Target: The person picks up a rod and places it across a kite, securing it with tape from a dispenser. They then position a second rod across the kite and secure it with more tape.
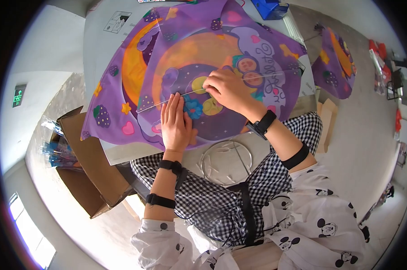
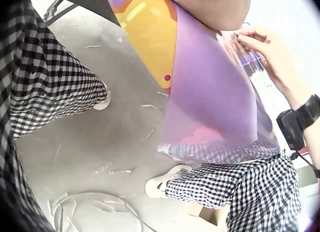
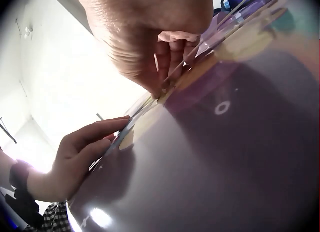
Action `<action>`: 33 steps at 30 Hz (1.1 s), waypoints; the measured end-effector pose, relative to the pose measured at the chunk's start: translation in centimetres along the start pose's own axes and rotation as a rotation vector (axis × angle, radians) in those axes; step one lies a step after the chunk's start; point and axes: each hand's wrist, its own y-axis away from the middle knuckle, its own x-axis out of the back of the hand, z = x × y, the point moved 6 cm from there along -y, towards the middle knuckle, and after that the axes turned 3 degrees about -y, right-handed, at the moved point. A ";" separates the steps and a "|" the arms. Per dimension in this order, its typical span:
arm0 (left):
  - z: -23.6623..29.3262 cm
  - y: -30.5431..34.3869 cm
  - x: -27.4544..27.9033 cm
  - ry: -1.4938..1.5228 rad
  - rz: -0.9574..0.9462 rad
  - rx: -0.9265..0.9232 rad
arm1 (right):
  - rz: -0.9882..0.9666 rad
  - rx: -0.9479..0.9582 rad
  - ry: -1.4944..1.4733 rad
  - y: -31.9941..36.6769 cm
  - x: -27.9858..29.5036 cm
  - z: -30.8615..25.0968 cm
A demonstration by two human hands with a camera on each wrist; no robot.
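Note:
A large purple printed sheet (image 1: 230, 128), with an orange moon, stars and berries, is spread before me. A thin pale rod (image 1: 194, 91) runs across its middle. My left hand (image 1: 175, 130) rests on the sheet, fingers extended, their tips at the rod. To its right, my right hand (image 1: 232, 92) pinches the rod between thumb and curled fingers; the right wrist view shows the rod (image 3: 235, 12) rising from that grip. In the left wrist view the near part of the sheet (image 2: 215, 87) hangs over the knees.
A second purple printed piece (image 1: 331, 67) is at the right. An open cardboard box (image 1: 88, 171) with packaged items stands at the left. A blue object (image 1: 270, 9) lies at the table's back. A coiled hoop (image 1: 226, 143) and small strips are on the floor.

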 end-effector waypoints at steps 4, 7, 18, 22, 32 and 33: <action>0.0 0.0 -0.1 -0.001 -0.001 -0.002 | 0.027 0.011 0.008 -0.3 -0.3 -0.7; 0.0 0.0 0.0 -0.004 -0.001 -0.003 | 0.048 -0.001 -0.008 -0.2 -0.7 -0.4; 0.3 0.0 0.0 -0.019 -0.019 0.009 | 0.214 0.038 0.126 1.4 0.7 -0.3; 0.3 0.0 -0.1 -0.027 -0.029 -0.018 | 0.267 0.032 0.136 2.3 1.7 -0.5; 0.5 0.1 -0.2 -0.043 -0.036 -0.026 | 0.259 -0.040 0.173 3.3 2.0 0.8; 0.5 0.1 -0.1 -0.043 -0.035 -0.026 | 0.266 -0.042 0.171 3.4 2.0 0.9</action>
